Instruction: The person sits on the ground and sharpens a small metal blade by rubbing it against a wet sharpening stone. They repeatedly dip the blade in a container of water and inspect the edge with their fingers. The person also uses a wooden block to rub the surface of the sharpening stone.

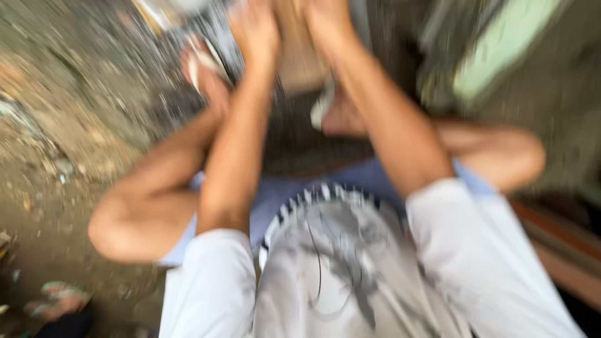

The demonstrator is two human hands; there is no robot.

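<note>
At the top of the blurred view, the left hand (253, 28) and the right hand (325, 19) reach forward side by side against a tan, board-like thing (300, 59) lying between the feet; I cannot tell how their fingers are set. The person squats on gravelly ground (69, 125), knees spread, in a white shirt (332, 269).

Bent knees (119, 228) at 8 and 3 o'clock flank both forearms, tan block (300, 59) ahead at 12, open gravel ground (75, 94) at 10.
</note>
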